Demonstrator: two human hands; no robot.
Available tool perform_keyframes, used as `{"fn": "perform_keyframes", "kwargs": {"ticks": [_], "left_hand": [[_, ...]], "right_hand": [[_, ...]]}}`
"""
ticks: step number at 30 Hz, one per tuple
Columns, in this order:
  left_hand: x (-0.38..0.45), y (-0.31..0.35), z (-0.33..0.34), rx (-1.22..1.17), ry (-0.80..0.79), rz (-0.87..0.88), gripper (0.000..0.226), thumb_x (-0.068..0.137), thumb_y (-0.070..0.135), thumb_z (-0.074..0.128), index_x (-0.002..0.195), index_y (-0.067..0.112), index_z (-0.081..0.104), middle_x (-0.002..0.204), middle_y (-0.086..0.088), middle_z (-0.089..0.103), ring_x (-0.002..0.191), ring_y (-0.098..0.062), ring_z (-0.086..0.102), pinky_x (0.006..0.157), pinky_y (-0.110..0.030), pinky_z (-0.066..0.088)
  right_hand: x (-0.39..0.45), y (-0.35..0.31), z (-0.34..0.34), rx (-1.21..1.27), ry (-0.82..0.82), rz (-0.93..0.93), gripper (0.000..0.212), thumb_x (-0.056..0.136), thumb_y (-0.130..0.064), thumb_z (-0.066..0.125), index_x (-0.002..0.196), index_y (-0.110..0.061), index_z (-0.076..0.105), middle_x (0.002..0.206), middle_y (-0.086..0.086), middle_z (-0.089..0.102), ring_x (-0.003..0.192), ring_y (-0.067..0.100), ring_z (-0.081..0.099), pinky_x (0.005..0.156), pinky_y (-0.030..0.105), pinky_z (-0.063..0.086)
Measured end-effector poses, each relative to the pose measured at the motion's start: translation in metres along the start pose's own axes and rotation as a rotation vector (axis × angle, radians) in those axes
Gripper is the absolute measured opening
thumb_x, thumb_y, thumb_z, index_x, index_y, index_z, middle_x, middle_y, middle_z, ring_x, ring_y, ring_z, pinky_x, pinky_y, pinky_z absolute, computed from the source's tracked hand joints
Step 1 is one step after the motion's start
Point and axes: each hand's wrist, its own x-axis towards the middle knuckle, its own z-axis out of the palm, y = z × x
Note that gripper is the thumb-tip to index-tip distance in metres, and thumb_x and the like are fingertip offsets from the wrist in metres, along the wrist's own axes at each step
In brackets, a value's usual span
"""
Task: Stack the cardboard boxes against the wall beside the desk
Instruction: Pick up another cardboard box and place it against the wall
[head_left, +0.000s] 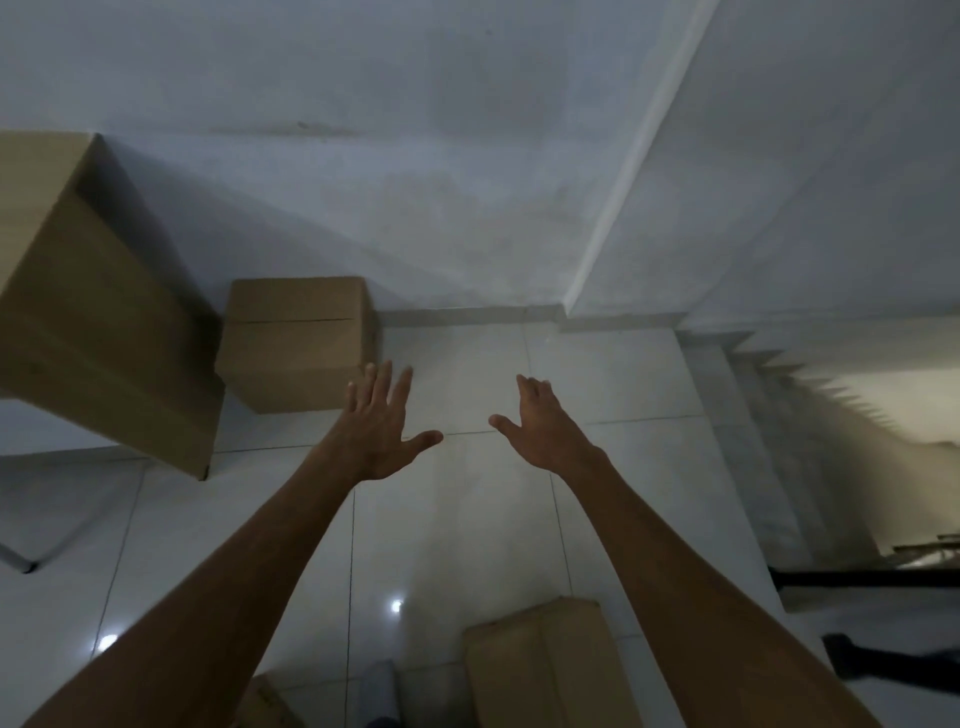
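Cardboard is in neither grasp: the left hand (382, 426) and right hand (540, 423) reach out empty, fingers spread, between boxes, so next probably means bending for the near box (540, 670) and carrying it to the wall box (296, 343).

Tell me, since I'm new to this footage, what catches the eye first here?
Two bare arms reach forward, the left hand and right hand both open and empty above the pale tiled floor. A tall cardboard box looms at the left edge, with a smaller box against the wall just beyond the left hand. Another box lies on the floor near the bottom edge.
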Motion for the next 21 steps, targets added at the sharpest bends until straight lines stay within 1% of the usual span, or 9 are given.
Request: {"fn": "perform_keyframes", "kwargs": {"ticks": [4, 8, 12, 21], "left_hand": [[0.003, 0.032, 0.021, 0.018, -0.033, 0.055, 0.101, 0.083, 0.077, 0.025, 0.152, 0.016, -0.018, 0.159, -0.015, -0.022, 0.147, -0.031, -0.02, 0.119, -0.049, -0.007], [0.004, 0.06, 0.049, 0.03, -0.088, 0.105, 0.101, 0.084, 0.076, 0.026, 0.152, 0.017, -0.018, 0.159, -0.014, -0.023, 0.146, -0.031, -0.021, 0.118, -0.048, -0.008], [0.002, 0.083, 0.078, 0.055, -0.126, 0.173, 0.1, 0.085, 0.075, 0.028, 0.152, 0.016, -0.017, 0.158, -0.014, -0.024, 0.146, -0.031, -0.021, 0.12, -0.049, -0.007], [0.01, 0.113, 0.141, 0.143, -0.189, 0.317, 0.099, 0.086, 0.075, 0.028, 0.153, 0.016, -0.016, 0.159, -0.014, -0.022, 0.147, -0.032, -0.02, 0.119, -0.048, -0.007]], "right_hand": [[-0.019, 0.041, 0.008, 0.063, 0.028, 0.05, 0.08, 0.1, -0.045, 0.048, 0.156, -0.006, 0.008, 0.164, 0.014, 0.006, 0.152, 0.027, -0.001, 0.121, 0.045, 0.017], [-0.04, 0.081, 0.028, 0.096, 0.026, 0.126, 0.08, 0.1, -0.045, 0.048, 0.156, -0.006, 0.007, 0.165, 0.012, 0.005, 0.153, 0.026, -0.003, 0.121, 0.044, 0.015], [-0.062, 0.12, 0.053, 0.118, 0.028, 0.214, 0.081, 0.099, -0.046, 0.049, 0.156, -0.007, 0.007, 0.164, 0.014, 0.008, 0.152, 0.027, 0.001, 0.121, 0.046, 0.019], [-0.106, 0.177, 0.104, 0.233, 0.082, 0.363, 0.081, 0.1, -0.046, 0.048, 0.157, -0.007, 0.005, 0.165, 0.013, 0.004, 0.152, 0.026, -0.005, 0.121, 0.048, 0.016]]}}
